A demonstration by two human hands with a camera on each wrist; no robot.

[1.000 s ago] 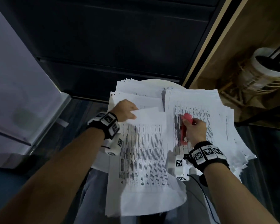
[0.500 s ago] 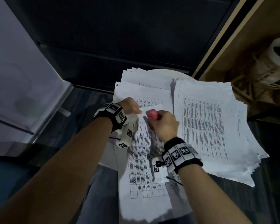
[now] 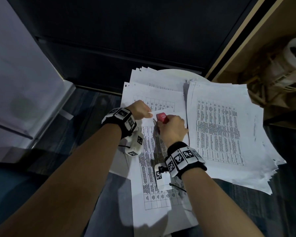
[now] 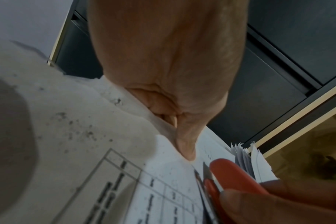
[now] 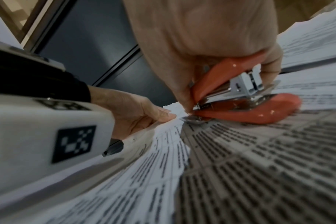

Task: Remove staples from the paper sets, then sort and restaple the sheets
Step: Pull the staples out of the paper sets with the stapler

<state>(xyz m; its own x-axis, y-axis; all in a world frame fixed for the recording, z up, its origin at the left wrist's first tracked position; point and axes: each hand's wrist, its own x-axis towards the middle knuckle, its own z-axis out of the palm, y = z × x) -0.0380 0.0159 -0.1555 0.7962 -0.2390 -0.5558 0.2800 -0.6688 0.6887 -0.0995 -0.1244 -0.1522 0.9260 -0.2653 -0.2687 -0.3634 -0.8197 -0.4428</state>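
- Restapling looks like the step in hand: the red stapler (image 5: 246, 104) sits at the top left corner of the near paper set (image 3: 154, 168), its metal nose right at the corner, with staples showing in its open magazine.
- The right hand (image 3: 172, 130) is wrapped round the stapler, fingers curled over the top arm and thumb beside the nose, as the right wrist view shows.
- The left hand (image 3: 140, 110) pinches the same corner between thumb and curled fingers, just beside the stapler's nose; the left wrist view shows the thumb tip pressing the sheet edge down.
- The near set lies lengthwise toward the person, overhanging the small round table (image 3: 178, 73); a second pile (image 3: 219, 127) lies to its right and more sheets (image 3: 152, 90) lie fanned behind it.
- Whether the corner already sits between the stapler's arms I cannot tell; the nose appears to rest on top of the page.
- The next move likely calls for the sheet edges squared, the corner fed fully into the throat, and one firm squeeze while the left hand holds the corner steady.
- A slanted entry could catch only the upper sheets.
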